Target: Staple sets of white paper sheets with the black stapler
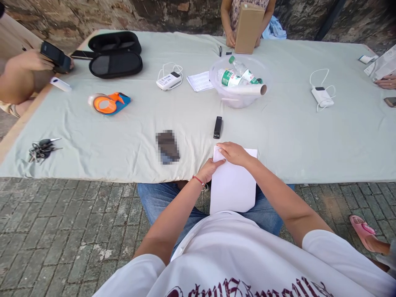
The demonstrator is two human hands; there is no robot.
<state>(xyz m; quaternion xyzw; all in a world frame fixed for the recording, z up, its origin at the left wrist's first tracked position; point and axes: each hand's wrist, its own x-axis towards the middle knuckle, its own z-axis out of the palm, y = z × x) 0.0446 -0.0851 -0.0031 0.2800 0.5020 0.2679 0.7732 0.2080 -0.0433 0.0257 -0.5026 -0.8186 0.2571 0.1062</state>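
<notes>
Head view: my left hand (209, 170) pinches the white paper (233, 192) by its left edge while my right hand (234, 153) grips its upper-left corner, probably to steady it where it overhangs the cloth-covered table (297, 144), near the black stapler (218, 127).

White paper (234, 189) in left hand (210, 169), right hand (234, 153) at its far corner, small black object (218, 127) just beyond.

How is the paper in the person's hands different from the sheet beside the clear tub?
The held paper shows a blank face; the sheet by the tub bears print. The held paper reaches past the near edge of the table; the sheet lies on it. The left hand and right hand touch the held paper; none touches the sheet. Both are white.
</notes>
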